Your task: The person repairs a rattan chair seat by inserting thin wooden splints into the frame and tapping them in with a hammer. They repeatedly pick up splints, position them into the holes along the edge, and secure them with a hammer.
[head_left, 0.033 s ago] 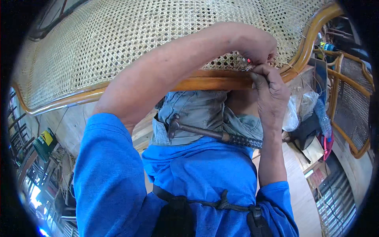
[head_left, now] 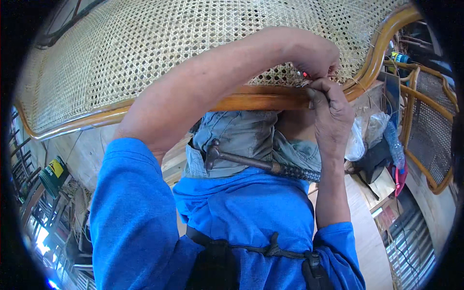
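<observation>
A panel of woven cane webbing (head_left: 159, 72) in a curved varnished wooden frame (head_left: 256, 100) lies across in front of me. My left arm reaches over it to the right, and my left hand (head_left: 320, 57) is closed low against the cane near the frame's inner edge. A small red and white bit (head_left: 305, 75) shows beneath it; what those fingers grip is hidden. Just below, my right hand (head_left: 332, 106) is bent at the frame's edge, thumb and forefinger pinched close to the left fingers. Whatever is in the pinch is too small to name.
A hammer (head_left: 241, 159) with a wrapped handle lies across my lap. At the right are a caned frame (head_left: 430, 125), plastic bags (head_left: 356, 140) and a clear bottle (head_left: 395, 145). A green and yellow container (head_left: 54, 175) stands at the left.
</observation>
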Motion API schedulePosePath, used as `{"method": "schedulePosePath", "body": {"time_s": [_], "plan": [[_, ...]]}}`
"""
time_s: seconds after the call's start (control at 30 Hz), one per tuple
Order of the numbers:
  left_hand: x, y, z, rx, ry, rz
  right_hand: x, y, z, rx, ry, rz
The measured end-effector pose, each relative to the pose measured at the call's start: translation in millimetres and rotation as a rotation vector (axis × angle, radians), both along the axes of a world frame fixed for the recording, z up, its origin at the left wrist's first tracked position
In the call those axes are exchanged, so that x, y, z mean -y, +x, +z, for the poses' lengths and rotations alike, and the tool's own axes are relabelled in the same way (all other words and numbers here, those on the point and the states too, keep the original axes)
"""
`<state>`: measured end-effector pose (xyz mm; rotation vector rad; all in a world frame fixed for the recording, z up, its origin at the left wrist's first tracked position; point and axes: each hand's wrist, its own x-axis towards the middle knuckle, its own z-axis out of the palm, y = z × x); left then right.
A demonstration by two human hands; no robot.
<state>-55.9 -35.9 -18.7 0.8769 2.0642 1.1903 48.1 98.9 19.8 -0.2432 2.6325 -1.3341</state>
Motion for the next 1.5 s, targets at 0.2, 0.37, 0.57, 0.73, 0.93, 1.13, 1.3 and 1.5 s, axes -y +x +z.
{"method": "schedulePosePath", "body": {"time_s": [0.2, 0.37, 0.57, 0.73, 0.93, 1.13, 1.3, 1.5], "plan": [[1, -10, -11, 0.05, 0.044, -0.042, 8, -7, -3, -0.09, 0.176, 0.061], [2, -9, -6, 0.133, 0.038, -0.005, 8, -8, -4, -0.09, 0.176, 0.077], [1, -10, -6, 0.174, 0.017, -0.007, 8, -8, -5, -0.107, 0.22, 0.12], [0, -11, -4, 0.184, -0.008, -0.011, 14, -2, -13, -0.215, 0.239, 0.056], [-16, -20, 6, -0.023, -0.235, -0.136, 13, 6, -16, -0.314, 0.416, 0.085], [-18, -17, 27, -0.015, -0.279, -0.25, 20, 6, -20, -0.498, 0.438, 0.103], [-34, -23, 24, -0.068, -0.355, -0.379, 18, 6, -18, -0.456, 0.509, 0.137], [-36, -25, 38, -0.065, -0.354, -0.32, 13, 6, -13, -0.365, 0.552, 0.185]]}}
